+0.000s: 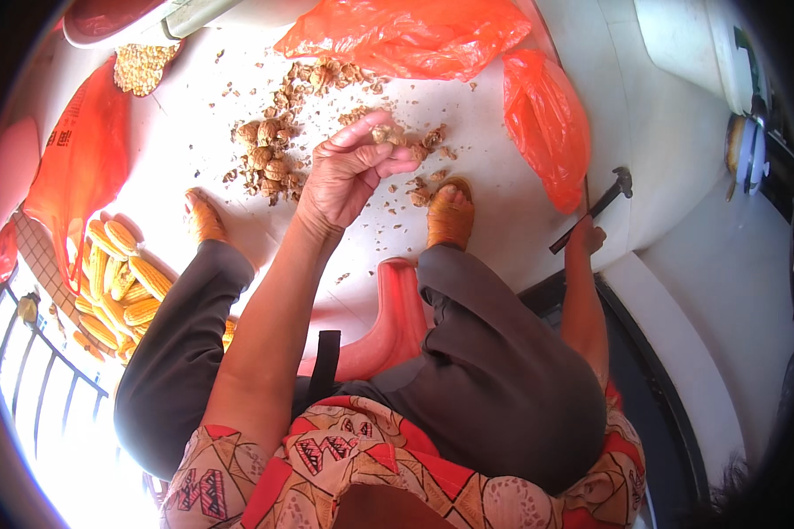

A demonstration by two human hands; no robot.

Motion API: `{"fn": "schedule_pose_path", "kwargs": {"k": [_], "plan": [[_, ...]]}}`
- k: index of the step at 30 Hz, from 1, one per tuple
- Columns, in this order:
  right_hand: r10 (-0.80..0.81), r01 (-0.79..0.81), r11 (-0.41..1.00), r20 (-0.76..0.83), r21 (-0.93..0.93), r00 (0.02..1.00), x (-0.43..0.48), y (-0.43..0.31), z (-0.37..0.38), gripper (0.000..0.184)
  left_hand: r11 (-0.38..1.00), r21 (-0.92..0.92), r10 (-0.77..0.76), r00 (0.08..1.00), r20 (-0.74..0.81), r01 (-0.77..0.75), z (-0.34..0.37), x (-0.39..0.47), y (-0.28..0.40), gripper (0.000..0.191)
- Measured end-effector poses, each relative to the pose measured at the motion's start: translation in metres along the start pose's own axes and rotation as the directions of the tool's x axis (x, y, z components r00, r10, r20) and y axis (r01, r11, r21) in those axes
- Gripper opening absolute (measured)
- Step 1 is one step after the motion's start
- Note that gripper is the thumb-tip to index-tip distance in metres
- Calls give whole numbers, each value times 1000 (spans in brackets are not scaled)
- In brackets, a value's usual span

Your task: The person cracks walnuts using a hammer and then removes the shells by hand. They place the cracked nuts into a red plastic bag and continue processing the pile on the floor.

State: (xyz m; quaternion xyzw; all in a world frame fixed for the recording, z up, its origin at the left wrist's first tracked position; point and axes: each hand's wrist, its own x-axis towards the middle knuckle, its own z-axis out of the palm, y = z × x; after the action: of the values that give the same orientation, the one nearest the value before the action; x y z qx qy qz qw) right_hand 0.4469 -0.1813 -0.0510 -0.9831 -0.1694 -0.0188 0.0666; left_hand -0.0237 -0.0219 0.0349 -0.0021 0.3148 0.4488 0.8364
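My left hand (pixel 354 162) is raised over the floor, with a pale brown walnut piece (pixel 389 135) pinched between its fingertips. Out to the right, my right hand (pixel 586 235) grips a claw hammer (pixel 609 197) by its dark handle, its head pointing away from me. A cluster of walnuts (pixel 263 155) lies on the pale floor left of my left hand. Beyond it spreads a heap of broken walnut shells (pixel 324 71). More cracked bits (pixel 421 195) are scattered by my right foot.
Red plastic bags (pixel 410 36) (pixel 548 125) lie ahead and to the right; another (pixel 89 159) stands at left. Corn cobs (pixel 122 281) fill a round woven tray (pixel 43 248) near my left leg. A red plastic stool (pixel 397 317) is beneath me. Black railings (pixel 46 364) run at lower left.
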Motion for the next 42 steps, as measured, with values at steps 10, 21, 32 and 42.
{"fn": "schedule_pose_path", "kwargs": {"k": [10, 21, 32, 42], "plan": [[-660, 10, 677, 601, 736, 450, -180, -164, -97, 15, 907, 410, -39, 989, -142, 95, 8, -4, -6, 28], [-934, 211, 346, 315, 914, 167, -232, -254, -83, 18, 834, 552, 116, 982, -148, -15, 12, -9, -23, 27], [-966, 315, 233, 182, 920, 183, -230, -252, -81, 16, 881, 470, 130, 981, -141, -49, 3, -6, -24, 24], [-928, 227, 365, 334, 903, 164, -219, -255, -85, 20, 981, 190, -18, 998, -62, 29, -5, -1, -20, 26]]}}
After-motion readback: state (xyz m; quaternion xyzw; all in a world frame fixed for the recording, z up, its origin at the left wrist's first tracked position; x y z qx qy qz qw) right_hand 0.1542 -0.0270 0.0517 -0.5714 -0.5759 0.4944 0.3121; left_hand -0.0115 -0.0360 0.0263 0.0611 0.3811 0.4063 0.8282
